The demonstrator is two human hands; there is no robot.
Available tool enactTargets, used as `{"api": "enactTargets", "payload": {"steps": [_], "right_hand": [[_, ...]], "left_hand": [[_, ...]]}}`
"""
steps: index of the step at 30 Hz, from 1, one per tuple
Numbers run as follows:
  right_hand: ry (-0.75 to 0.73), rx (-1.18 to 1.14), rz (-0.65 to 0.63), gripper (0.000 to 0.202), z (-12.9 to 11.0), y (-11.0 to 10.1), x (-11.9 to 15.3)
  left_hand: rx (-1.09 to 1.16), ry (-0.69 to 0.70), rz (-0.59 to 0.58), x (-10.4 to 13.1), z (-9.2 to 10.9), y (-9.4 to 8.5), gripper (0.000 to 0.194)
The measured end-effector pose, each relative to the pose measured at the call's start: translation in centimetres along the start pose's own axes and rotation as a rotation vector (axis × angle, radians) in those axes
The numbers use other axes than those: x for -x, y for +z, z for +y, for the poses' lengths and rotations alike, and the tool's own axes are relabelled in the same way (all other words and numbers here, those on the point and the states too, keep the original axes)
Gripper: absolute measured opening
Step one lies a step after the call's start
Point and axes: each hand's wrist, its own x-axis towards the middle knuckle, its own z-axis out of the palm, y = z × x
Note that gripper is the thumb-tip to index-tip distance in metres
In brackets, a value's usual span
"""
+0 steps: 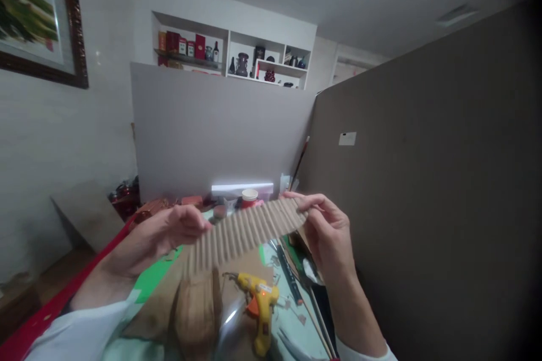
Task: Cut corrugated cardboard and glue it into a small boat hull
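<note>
A strip of corrugated cardboard (245,234) is stretched between my hands above the table, its ridges facing me. My right hand (332,231) pinches the right end between thumb and fingers. At the left end, the curled fingers of my left hand (173,228) meet the strip's upper edge; the thumb's grip is partly hidden. Below lies a yellow glue gun (265,307) with an orange trigger and a small lit spot. Beside it sits a rounded brown piece (197,307), perhaps cardboard, on flat brown cardboard (148,313).
A black pen-like tool (289,273) and thin sticks lie at the right. Behind the strip stand a paper cup (249,196) and small containers. A grey panel (224,130) closes the back, another (432,180) the right. A red edge (84,279) runs along the left.
</note>
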Motion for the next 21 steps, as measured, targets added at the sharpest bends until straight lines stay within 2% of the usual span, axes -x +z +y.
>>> {"api": "enactTargets", "payload": {"steps": [3,6,8,10,13,15,17,19,21], "right_hand": [[0.067,-0.067,-0.143,0.018,-0.9,0.5,0.4],[0.112,-0.071,-0.302,0.018,-1.5,1.6,1.1],[0.119,-0.057,-0.371,0.021,-1.7,2.5,1.5],[0.111,-0.045,-0.378,0.021,-2.0,3.4,1.8],[0.095,0.036,-0.298,0.019,-2.6,3.8,2.3],[0.103,0.197,-0.275,0.017,-2.9,2.9,3.1],[0.123,0.461,-0.313,0.014,-3.0,1.0,4.7],[0.109,0.784,-0.366,0.02,-2.6,-2.0,7.4],[0.094,1.004,-0.447,0.024,-1.5,-5.5,11.0]], "left_hand": [[0.021,0.0,-0.122,0.0,0.4,1.3,0.053],[-0.054,-0.096,-0.205,-0.2,0.1,4.0,0.038],[-0.103,-0.108,-0.222,-0.1,-0.3,5.9,0.034],[-0.145,-0.101,-0.218,0.3,-0.5,7.4,0.03],[-0.17,-0.067,-0.167,1.0,-0.4,8.5,0.027],[-0.129,-0.046,-0.112,1.3,-0.1,8.7,0.029],[-0.057,-0.04,-0.059,1.3,0.1,8.6,0.03],[0.011,-0.024,-0.008,1.3,0.2,8.5,0.032],[0.057,-0.003,0.035,1.3,0.2,8.4,0.034]]}}
